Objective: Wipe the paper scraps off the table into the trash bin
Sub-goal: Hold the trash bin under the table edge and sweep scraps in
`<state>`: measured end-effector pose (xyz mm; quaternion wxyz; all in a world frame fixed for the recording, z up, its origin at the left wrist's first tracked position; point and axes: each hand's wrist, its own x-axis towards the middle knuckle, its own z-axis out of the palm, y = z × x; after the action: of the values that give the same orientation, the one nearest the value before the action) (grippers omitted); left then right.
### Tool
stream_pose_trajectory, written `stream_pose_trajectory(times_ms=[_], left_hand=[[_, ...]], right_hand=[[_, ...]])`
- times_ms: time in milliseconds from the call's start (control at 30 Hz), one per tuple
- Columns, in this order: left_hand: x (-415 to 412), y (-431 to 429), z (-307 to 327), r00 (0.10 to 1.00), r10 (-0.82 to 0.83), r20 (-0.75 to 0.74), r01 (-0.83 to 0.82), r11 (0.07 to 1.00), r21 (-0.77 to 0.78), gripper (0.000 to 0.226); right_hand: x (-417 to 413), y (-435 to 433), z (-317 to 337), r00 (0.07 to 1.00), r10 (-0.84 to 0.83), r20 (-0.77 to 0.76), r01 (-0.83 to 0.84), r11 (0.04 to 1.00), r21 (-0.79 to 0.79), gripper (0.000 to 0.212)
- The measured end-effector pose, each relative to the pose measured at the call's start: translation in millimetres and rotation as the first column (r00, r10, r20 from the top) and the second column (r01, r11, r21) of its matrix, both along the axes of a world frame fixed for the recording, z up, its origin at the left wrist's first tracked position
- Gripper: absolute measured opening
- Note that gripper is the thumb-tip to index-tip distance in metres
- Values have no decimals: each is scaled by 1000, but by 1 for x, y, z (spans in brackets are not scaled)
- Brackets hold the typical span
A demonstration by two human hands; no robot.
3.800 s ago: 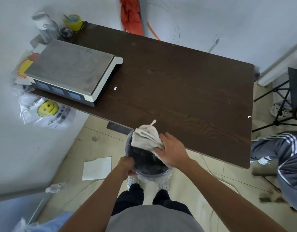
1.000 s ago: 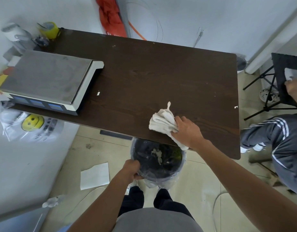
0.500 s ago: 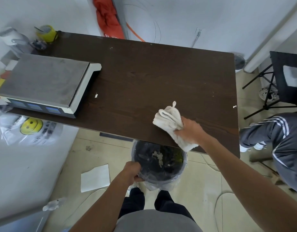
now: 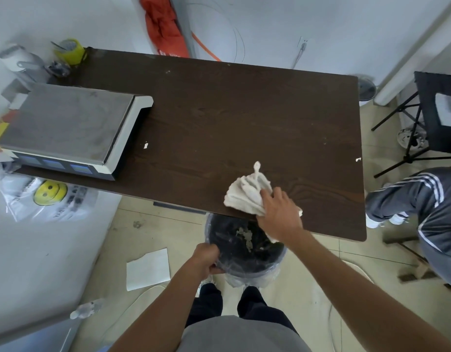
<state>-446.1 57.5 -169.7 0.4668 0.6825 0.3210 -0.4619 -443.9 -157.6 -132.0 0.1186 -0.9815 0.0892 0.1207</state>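
My right hand (image 4: 279, 214) lies on a crumpled white rag (image 4: 246, 193) at the near edge of the dark brown table (image 4: 232, 118), fingers spread over the cloth. My left hand (image 4: 205, 257) grips the rim of the black, plastic-lined trash bin (image 4: 247, 260), which sits just below that table edge. Pale scraps lie inside the bin. One small white paper scrap (image 4: 145, 145) rests on the table near the scale, and another scrap (image 4: 358, 159) sits at the table's right edge.
A grey scale (image 4: 67, 128) fills the table's left end, with a yellow tape roll (image 4: 69, 50) behind it. A white sheet (image 4: 148, 269) and a bottle (image 4: 86, 311) lie on the floor. A seated person's leg (image 4: 420, 199) and a black stand (image 4: 422, 123) are at right.
The rag moved from over the bin up onto the table, then slid back toward the near edge over the last second. My left hand has kept holding the bin rim.
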Motion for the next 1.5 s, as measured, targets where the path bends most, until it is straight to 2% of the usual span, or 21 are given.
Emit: stream_pose_trajectory(times_ms=[67, 200, 300, 400, 500, 700, 867, 967, 1067, 1167, 1267, 1333, 1400, 1500], left_hand=[[0, -1, 0, 1000, -3, 5, 3, 1000, -12, 31], [2, -1, -1, 1000, -5, 9, 5, 1000, -15, 31], [3, 2, -3, 1000, 3, 2, -3, 1000, -11, 28], [4, 4, -3, 999, 36, -8, -36, 999, -5, 23], [4, 2, -3, 998, 70, -6, -70, 998, -3, 21], [5, -1, -4, 997, 80, -6, -80, 997, 10, 26], [9, 3, -1, 996, 89, -13, -88, 995, 35, 25], [13, 11, -2, 995, 98, -31, -97, 994, 50, 26], [17, 21, -1, 995, 81, -60, -79, 996, 38, 18], [18, 31, -2, 990, 123, -68, -120, 992, 48, 20], [20, 41, -6, 983, 173, -66, -167, 983, 76, 23], [22, 47, -12, 984, 167, -62, -162, 984, 76, 26], [25, 53, -14, 982, 177, -69, -170, 981, 97, 24], [33, 63, -17, 979, 187, -76, -179, 978, 106, 23]], right_hand=[[-1, 14, -2, 999, 27, -19, -25, 998, 54, 48], [7, 7, 6, 991, -132, -2, 130, 975, 183, 55], [9, -31, 14, 948, -315, 37, 306, 940, 152, 55], [-2, -73, 10, 840, -540, 52, 534, 840, 92, 53], [-12, -76, 0, 791, -611, 24, 611, 792, 21, 52], [13, -8, -7, 894, -447, 4, 447, 894, 37, 50], [39, 50, -5, 971, -230, -68, 239, 953, 188, 54], [54, 60, -1, 990, -92, -108, 118, 955, 271, 56], [75, 49, 6, 988, -152, -7, 147, 945, 293, 53], [99, 27, 10, 964, -259, 64, 241, 949, 204, 54], [110, 18, 2, 959, -284, 5, 281, 949, 144, 54], [108, 30, -3, 968, -251, -16, 251, 958, 139, 52], [100, 52, -7, 990, -143, -2, 142, 978, 150, 50], [85, 90, -9, 994, 110, -10, -106, 978, 179, 48]])
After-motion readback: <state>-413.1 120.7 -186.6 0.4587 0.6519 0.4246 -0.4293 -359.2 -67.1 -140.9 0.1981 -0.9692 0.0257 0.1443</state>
